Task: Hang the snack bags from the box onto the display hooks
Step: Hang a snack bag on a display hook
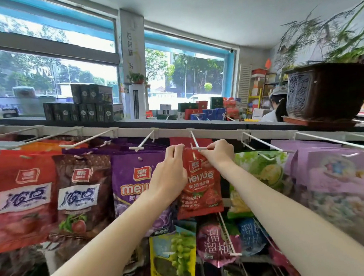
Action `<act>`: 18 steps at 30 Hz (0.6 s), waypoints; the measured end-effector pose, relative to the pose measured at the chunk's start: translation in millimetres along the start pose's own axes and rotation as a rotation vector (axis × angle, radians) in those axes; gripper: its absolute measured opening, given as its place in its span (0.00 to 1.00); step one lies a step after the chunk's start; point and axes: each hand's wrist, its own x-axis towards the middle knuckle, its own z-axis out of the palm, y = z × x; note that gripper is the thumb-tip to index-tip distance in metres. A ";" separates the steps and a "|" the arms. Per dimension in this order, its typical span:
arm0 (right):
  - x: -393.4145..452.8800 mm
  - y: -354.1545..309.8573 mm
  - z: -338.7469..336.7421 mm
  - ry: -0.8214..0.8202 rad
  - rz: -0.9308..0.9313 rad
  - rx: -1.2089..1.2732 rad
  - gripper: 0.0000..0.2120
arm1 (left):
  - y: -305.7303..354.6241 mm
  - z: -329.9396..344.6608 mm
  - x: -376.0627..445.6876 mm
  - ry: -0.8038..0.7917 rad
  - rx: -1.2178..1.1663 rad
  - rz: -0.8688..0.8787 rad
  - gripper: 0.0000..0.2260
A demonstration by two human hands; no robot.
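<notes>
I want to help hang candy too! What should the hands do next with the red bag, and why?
Probably slide the red bag back along the white hook. Both the left hand and the right hand pinch its top edge right at the hook's tip, so its hole looks lined up or nearly so.

Snack bag (198, 186): red, strawberry picture, white "meijue" lettering; upright, held up with its top edge at the tip of a hook.
Display hook (195, 142): white wire, juts from the rail, small crossbar at its tip.
</notes>
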 end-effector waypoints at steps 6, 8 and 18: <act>21.8 7.2 21.7 0.081 0.056 0.061 0.10 | -17.4 -7.5 -19.6 -0.032 0.156 0.048 0.27; 18.5 9.4 21.4 0.066 0.049 0.112 0.10 | -16.2 -5.9 -24.5 -0.003 0.196 0.072 0.27; -156.9 87.9 -21.4 -0.091 -0.232 -0.365 0.12 | -5.7 113.7 -146.5 -0.307 -0.056 0.490 0.16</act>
